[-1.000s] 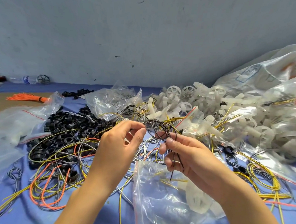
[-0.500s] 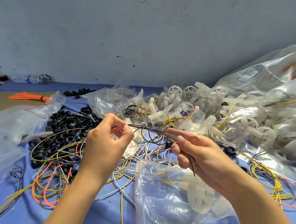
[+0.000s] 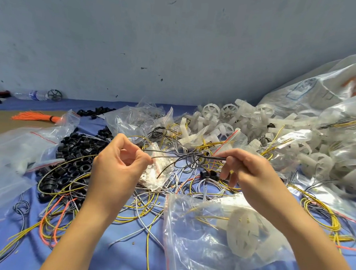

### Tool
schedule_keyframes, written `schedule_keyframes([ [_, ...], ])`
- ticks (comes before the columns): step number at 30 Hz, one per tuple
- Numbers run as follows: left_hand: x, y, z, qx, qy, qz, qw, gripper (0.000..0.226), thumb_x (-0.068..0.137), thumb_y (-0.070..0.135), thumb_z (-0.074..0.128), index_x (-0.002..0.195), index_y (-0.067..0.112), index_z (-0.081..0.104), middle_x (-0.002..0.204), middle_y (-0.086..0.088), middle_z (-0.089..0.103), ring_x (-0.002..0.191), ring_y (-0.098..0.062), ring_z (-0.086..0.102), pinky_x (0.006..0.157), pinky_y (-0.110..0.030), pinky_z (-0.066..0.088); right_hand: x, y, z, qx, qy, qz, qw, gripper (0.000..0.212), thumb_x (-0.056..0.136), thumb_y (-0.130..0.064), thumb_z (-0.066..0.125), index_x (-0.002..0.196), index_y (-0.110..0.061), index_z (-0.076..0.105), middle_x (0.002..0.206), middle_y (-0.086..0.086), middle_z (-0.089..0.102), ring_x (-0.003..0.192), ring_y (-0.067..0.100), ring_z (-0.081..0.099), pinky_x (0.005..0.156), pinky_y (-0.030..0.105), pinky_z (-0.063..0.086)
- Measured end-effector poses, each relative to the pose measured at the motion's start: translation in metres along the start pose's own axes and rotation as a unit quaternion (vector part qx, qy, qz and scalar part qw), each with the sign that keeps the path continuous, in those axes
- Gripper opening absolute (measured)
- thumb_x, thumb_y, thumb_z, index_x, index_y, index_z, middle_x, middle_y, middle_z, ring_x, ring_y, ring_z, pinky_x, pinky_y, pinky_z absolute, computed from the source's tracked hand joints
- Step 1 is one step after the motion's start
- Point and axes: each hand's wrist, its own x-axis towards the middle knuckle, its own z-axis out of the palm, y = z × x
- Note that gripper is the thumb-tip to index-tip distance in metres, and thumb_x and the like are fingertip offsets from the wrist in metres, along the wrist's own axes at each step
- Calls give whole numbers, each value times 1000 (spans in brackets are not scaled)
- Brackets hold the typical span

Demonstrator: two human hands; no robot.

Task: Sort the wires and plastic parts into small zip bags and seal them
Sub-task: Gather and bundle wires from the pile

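Both hands are raised over the littered desk (image 3: 123,256). Our left hand (image 3: 116,168) and right hand (image 3: 251,175) each pinch one end of a black-and-grey wire (image 3: 171,154), drawn taut between them. A loose knot (image 3: 192,156) sits mid-span.

We judge the step to be cinching the bundle. Pull both ends evenly and level, and stop once the loops close, since thin strands may kink. The open zip bag (image 3: 186,260), holding a white plastic wheel (image 3: 244,232), lies just below us; mind that the free tail does not snag the loose wires underneath.

Blue cloth (image 3: 123,256), wires (image 3: 146,197), black rings (image 3: 73,155), bags (image 3: 197,244)
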Motion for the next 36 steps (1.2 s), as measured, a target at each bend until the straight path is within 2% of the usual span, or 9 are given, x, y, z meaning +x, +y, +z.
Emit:
schedule_keyframes([
  [5,5,-9,-6,9,-52,-40,998,5,80,24,65,79,20,62,81,1,74,75,-14,67,75,-44,53,-4,-7,6,-57,56,-32,996,29,102,-12,43,97,-31,65,73,-13,68,57,16,56,56,33,44],
  [8,4,-16,-6,82,-102,-33,991,10,90,25,58,99,30,61,102,14,68,96,-1,63,82,-24,48,-6,-12,7,-87,64,-42,993,25,102,-14,44,101,-29,64,74,-17,67,60,19,58,57,40,46],
  [10,-1,-11,-2,112,-115,15,987,27,90,40,51,116,36,57,115,21,62,105,8,56,87,-19,44,-8,-18,11,-101,59,-63,991,25,100,-12,43,101,-26,64,73,-15,67,61,14,58,59,37,46],
  [15,-15,0,21,100,-197,44,974,49,97,53,40,137,28,52,134,13,57,125,0,50,107,-28,38,-12,-31,24,-45,49,-92,994,30,90,-14,37,97,-28,62,75,-15,68,62,10,61,58,22,44],
  [19,-21,7,29,-114,-237,-32,964,35,96,38,43,113,19,67,96,6,74,95,-8,68,87,-24,51,-12,-35,31,58,75,-86,992,27,102,-11,45,95,-30,63,77,-9,69,57,12,61,56,14,44],
  [22,-19,10,30,-284,-231,-125,922,39,88,42,51,102,15,74,67,7,59,64,-12,60,71,-27,55,-10,-35,34,86,91,-71,990,20,102,-16,48,99,-27,64,80,-9,71,61,11,65,60,20,49],
  [29,-17,14,25,-448,-224,-236,833,19,88,15,59,95,10,75,84,-3,69,63,-10,64,60,-25,57,-14,-36,53,78,36,-74,994,14,99,-21,56,102,-23,70,81,-9,72,72,10,68,68,26,54],
  [33,-21,10,19,-411,-258,-222,846,26,95,16,52,111,16,72,113,-7,71,60,-7,58,61,-24,56,-17,-36,60,58,51,-64,995,12,97,-23,60,100,-21,71,85,-11,74,78,3,65,75,27,52],
  [36,-24,4,13,-365,-256,-189,875,30,89,25,57,115,24,70,94,-1,70,55,-8,54,60,-24,54,-22,-38,70,75,26,-34,996,10,96,-25,61,95,-21,70,82,-10,74,77,3,66,75,25,52],
])
